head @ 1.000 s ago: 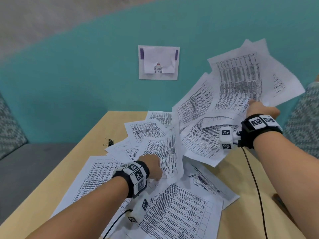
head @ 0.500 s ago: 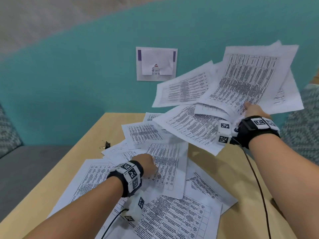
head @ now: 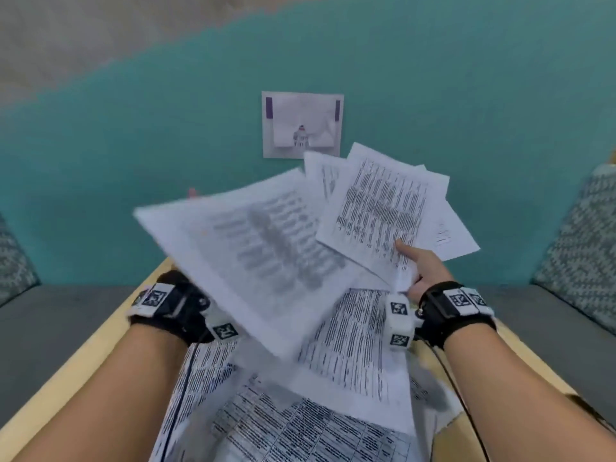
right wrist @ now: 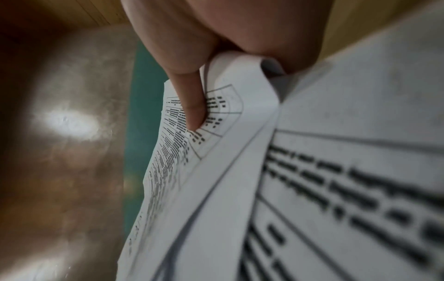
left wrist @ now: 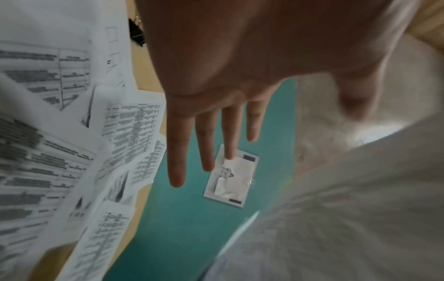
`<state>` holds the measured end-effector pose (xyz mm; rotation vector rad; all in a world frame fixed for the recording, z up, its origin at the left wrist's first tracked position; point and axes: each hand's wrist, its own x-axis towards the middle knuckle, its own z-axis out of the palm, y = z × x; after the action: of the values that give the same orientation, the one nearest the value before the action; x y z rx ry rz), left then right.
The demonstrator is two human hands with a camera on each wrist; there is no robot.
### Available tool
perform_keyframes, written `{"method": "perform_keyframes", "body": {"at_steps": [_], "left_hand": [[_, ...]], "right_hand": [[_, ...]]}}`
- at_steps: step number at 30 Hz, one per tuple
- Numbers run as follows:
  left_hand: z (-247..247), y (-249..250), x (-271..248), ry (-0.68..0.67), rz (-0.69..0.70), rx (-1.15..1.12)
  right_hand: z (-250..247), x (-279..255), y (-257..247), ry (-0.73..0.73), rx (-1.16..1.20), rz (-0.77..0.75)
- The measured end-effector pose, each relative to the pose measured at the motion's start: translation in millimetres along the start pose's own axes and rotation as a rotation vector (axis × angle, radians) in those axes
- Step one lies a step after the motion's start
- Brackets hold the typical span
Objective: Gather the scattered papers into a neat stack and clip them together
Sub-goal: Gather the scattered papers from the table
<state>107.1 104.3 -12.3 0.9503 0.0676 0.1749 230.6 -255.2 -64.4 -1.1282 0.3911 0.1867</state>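
Note:
My right hand [head: 415, 265] pinches a loose fan of printed sheets [head: 383, 208] by one corner, held up above the table. In the right wrist view its thumb [right wrist: 192, 108] presses on the top page [right wrist: 312, 190]. My left hand [left wrist: 211, 148] is raised with straight, spread fingers. It lies under a motion-blurred sheet [head: 253, 248], which hides it in the head view. More printed papers [head: 350, 355] lie overlapping on the wooden table [head: 83, 358]. A black binder clip [left wrist: 135, 36] shows only in the left wrist view, beside the papers.
A teal wall stands behind the table with a white card [head: 302, 125] taped to it. Grey bench seats [head: 50, 321] with patterned cushions [head: 580, 245] flank the table. Cables run from both wrist cameras over the papers.
My right hand has brought its fan of sheets left and down towards the middle. My left hand has left the sheets on the table and risen under a moving sheet.

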Motion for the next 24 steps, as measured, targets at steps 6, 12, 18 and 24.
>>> {"method": "perform_keyframes", "body": {"at_steps": [6, 12, 18, 24], "left_hand": [[-13, -42, -8, 0.165, -0.217, 0.197], [-28, -87, -10, 0.216, -0.366, 0.402], [-16, -86, -4, 0.209, -0.322, 0.613], [22, -81, -24, -0.154, -0.017, 1.268]], "right_hand": [[3, 35, 54, 0.053, -0.234, 0.019], [20, -15, 76, 0.106, -0.4, -0.018], [13, 8, 83, 0.118, -0.324, -0.043], [22, -6, 79, 0.157, -0.38, -0.041]]}}
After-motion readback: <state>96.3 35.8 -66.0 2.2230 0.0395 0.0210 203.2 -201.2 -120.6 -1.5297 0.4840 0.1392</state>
